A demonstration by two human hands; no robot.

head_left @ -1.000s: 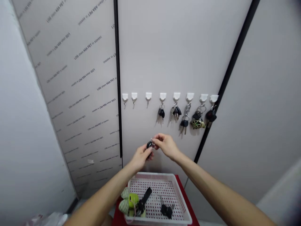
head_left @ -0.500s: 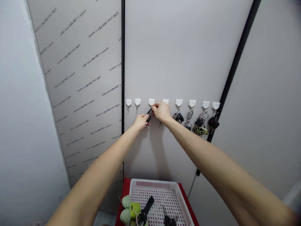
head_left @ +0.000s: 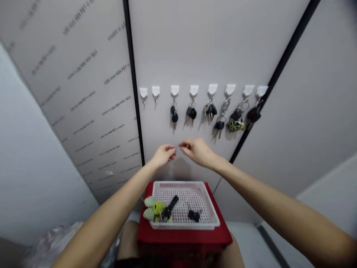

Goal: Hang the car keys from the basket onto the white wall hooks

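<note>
Low at seven o'clock, a crumpled clear plastic bag is lying on the floor, while a grey printed wall panel is rising at ten o'clock, its lettering running on a slant. A black trim strip is separating it from a plain pale wall panel. Across that panel at twelve to one o'clock, a row of eight white adhesive hooks is running, and a bunch of black-fobbed keys is hanging from the third hook from the left, with more keys hanging from the hooks to its right. Below it, the left hand is holding nothing visible, its fingers curling close together and pinching nothing. The right hand is just beside it, its fingers curving slightly apart, also empty. At six o'clock, a white plastic basket is sitting on a red stool, carrying a green plush key charm, a black strap fob and a black key. A grey floor is showing at four o'clock.
</note>
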